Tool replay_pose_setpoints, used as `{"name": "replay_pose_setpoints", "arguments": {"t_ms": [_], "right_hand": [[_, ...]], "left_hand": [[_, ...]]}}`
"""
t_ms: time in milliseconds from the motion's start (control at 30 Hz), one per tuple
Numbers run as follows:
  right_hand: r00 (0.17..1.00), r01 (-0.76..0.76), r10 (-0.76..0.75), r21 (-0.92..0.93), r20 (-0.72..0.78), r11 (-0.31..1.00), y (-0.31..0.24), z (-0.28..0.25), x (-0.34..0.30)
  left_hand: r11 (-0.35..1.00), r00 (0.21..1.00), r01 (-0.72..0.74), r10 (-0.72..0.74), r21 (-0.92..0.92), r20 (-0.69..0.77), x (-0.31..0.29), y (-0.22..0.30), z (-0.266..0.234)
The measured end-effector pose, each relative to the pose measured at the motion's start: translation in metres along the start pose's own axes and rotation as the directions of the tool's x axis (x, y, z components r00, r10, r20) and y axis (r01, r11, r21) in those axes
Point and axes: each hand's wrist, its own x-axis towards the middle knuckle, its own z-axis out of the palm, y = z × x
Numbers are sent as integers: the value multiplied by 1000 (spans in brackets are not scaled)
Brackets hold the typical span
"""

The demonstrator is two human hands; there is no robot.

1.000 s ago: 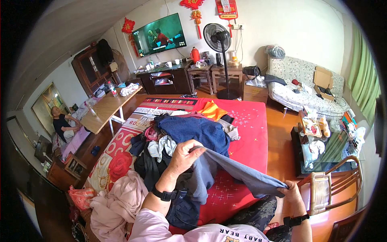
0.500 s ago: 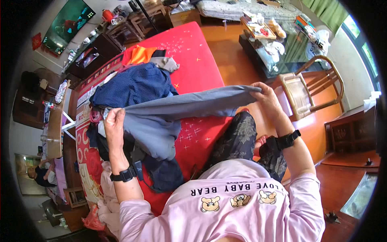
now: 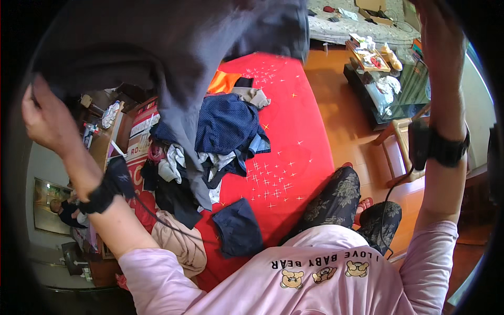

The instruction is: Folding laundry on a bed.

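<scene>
A large grey garment (image 3: 178, 58) is lifted high across the upper left, one long part hanging down over the clothes pile. My left hand (image 3: 50, 115) is raised at its lower left edge, fingers closed on the cloth. At the top right my right hand (image 3: 441, 26) is also raised; its fingers run past the picture's edge, so its grip is hidden. Beneath the garment lie a navy dotted shirt (image 3: 226, 123), an orange cloth (image 3: 223, 82) and a black garment (image 3: 181, 202). Nearer to me is a dark navy folded garment (image 3: 239, 228), beside a pale pink cloth (image 3: 181, 244).
The clothes rest on a bed with a red sheet (image 3: 304, 121). To the right stand a wooden chair (image 3: 396, 152) and a glass-topped table (image 3: 409, 89) with bags and a tray. Cables run from bands on both my wrists. A mirror (image 3: 52, 207) hangs at the left.
Both hands have risen and spread apart, carrying the grey garment up off the pile. The dark navy folded garment and the pile beneath are now uncovered. My view has shifted too.
</scene>
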Motion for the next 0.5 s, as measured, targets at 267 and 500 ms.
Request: {"name": "replay_pose_setpoints", "arguments": {"t_ms": [267,500], "right_hand": [[462,-685,360,68,810,725,-59,5,-149],[117,-808,222,-37,968,588,-117,-32,-311]], "left_hand": [[956,434,264,-236,127,870,-187,-32,-87],[822,-349,558,112,110,931,-334,15,-176]]}}
